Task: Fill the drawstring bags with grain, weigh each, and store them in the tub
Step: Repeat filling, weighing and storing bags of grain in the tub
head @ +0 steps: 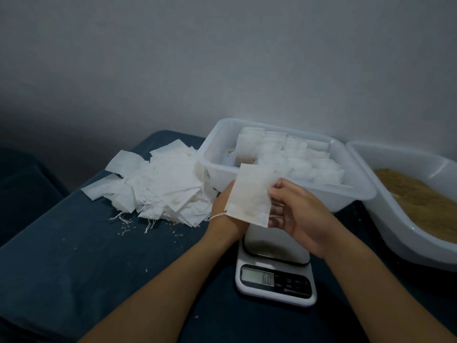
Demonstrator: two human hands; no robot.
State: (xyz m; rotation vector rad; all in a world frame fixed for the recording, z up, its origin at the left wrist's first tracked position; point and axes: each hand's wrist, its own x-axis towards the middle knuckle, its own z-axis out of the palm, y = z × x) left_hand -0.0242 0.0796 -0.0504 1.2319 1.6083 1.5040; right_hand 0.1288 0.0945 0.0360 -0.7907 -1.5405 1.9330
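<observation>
I hold one flat, empty white drawstring bag (251, 194) above the kitchen scale (275, 268). My right hand (296, 216) pinches its right edge with curled fingers. My left hand (223, 214) sits behind the bag, mostly hidden by it, so its grip is unclear. A drawstring hangs at the bag's lower left corner. The scale's steel platform is bare and its display is lit. Behind the bag stands the white storage tub (356, 194) with several filled bags (291, 159) in rows. A second white tub (405, 233) at the right holds brown grain (420, 199).
A loose pile of empty white bags (160, 181) lies on the dark blue cloth (74, 256) left of the storage tub. A few spilled grains and loose strings lie in front of the pile. A pale wall rises right behind the tubs.
</observation>
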